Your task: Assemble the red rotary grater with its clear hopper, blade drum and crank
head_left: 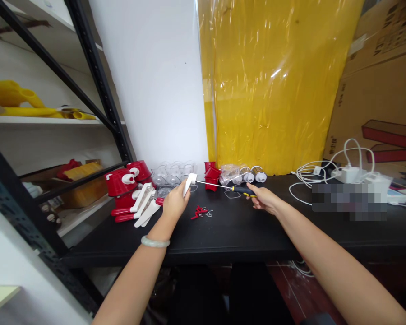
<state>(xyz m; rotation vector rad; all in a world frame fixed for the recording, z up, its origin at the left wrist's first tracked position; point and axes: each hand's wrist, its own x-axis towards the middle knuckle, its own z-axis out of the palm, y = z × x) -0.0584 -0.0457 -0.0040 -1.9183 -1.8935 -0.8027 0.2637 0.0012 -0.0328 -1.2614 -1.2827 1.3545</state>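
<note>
My left hand (176,201) is closed around a white plastic part (190,183), held above the table and partly hidden by the fingers. My right hand (264,198) grips a screwdriver (242,191) by its black and yellow handle. Its long thin shaft points left, and the tip reaches the white part; whether it sits in a screw is too small to tell. Below and between the hands lie small red pieces (199,211) and metal screws (209,214). Left of my left hand, white levers (145,205) with red ends lie beside stacked red plastic housings (123,183).
Clear plastic cups (172,174) stand along the wall. Red funnel-like parts (211,176) and white-capped cylinders (259,174) are behind the screwdriver. White cables and adapters (352,174) crowd the right, before a large carton (379,90). A black-framed shelf (98,81) rises at left.
</note>
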